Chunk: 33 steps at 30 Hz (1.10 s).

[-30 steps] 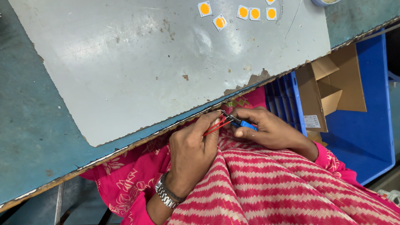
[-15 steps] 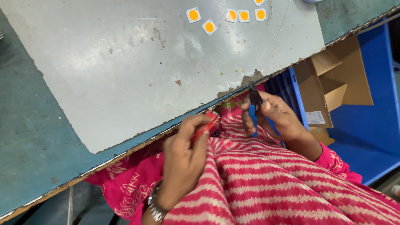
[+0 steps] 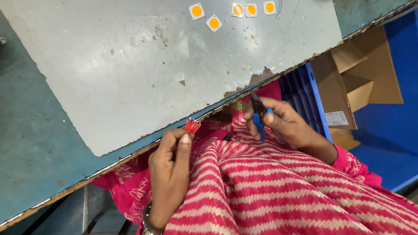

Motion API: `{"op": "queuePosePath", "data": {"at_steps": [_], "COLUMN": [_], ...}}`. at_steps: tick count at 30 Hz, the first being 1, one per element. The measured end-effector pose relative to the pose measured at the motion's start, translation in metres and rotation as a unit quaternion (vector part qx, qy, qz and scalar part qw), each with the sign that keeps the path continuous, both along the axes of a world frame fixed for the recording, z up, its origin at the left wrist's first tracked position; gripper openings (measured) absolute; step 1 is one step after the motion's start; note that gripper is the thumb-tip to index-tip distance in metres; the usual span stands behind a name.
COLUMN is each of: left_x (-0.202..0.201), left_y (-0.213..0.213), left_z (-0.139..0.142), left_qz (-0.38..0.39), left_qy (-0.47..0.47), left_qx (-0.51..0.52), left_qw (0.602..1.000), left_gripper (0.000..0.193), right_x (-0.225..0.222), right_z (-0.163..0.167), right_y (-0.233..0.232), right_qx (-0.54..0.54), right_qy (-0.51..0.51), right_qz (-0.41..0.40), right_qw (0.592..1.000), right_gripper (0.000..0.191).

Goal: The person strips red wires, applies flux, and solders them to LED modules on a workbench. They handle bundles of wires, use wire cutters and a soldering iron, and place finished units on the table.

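— Head view: left hand [image 3: 170, 174] low, just under the table edge [image 3: 130, 150]. Fingers pinched together on a small bundle of red wires [image 3: 191, 126]?

— Yes, clamped on the lower end of the bundle. Red tips fanned out above the fingertips, pointing up and a little right, toward the table edge.

— And the right hand [image 3: 283, 124]?

— Wrapped around blue-handled cutters [image 3: 260, 114]. Dark nose of the tool pointing up, near the table edge. Fingers closed round the handles; blades probably shut, but too small here to say for sure.

— Touching the wires?

— No, well apart. Bundle lying to the left of the cutters, a fold of the pink striped cloth [image 3: 278, 187] between the two hands. Both at nearly the same height, right hand slightly higher.

— Long axis of the bundle?

— Roughly upright, tilted a little right, almost parallel to the cutters.

— On the table?

— Only grey sheet [image 3: 174, 65] with square yellow-centred chips [image 3: 214, 23] at the far edge, far from both hands.
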<state>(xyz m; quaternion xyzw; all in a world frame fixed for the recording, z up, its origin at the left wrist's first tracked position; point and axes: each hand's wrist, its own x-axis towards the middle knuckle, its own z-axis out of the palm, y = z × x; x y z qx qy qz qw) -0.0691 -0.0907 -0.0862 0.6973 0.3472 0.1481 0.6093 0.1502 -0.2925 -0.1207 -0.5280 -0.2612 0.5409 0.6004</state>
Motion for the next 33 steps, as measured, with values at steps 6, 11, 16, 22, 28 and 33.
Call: {"op": "queuePosePath", "data": {"at_steps": [6,11,16,22,28,33], "left_x": [0.012,0.022,0.023,0.026,0.028,0.028], "left_y": [-0.007,-0.017,-0.017,-0.019,-0.019,-0.02], "left_z": [-0.004,-0.002,0.0,0.001,0.001,0.001], "left_qz": [-0.025,-0.023,-0.026,-0.023,-0.016,-0.012], "left_qy": [0.0,-0.013,-0.067,-0.041,-0.078,-0.078], "left_qx": [0.022,0.033,0.07,0.044,0.091,0.093], "left_qw": [0.999,0.999,0.995,0.998,0.993,0.993], "left_gripper": [0.017,0.015,0.013,0.013,0.011,0.01], "right_x": [-0.013,-0.021,-0.021,-0.021,-0.022,-0.023], "right_z": [0.021,0.025,0.016,0.01,0.016,0.02], "right_y": [0.014,0.026,0.022,0.011,0.015,0.023], "right_qx": [-0.052,-0.082,-0.084,-0.069,-0.096,-0.1], "right_qy": [-0.123,-0.19,-0.134,-0.039,-0.123,-0.126], "right_qz": [0.127,0.193,0.16,0.021,0.134,0.146], "right_qw": [0.983,0.959,0.974,0.997,0.979,0.976], "right_gripper": [0.041,0.032,0.032,0.038,0.037,0.039]}}
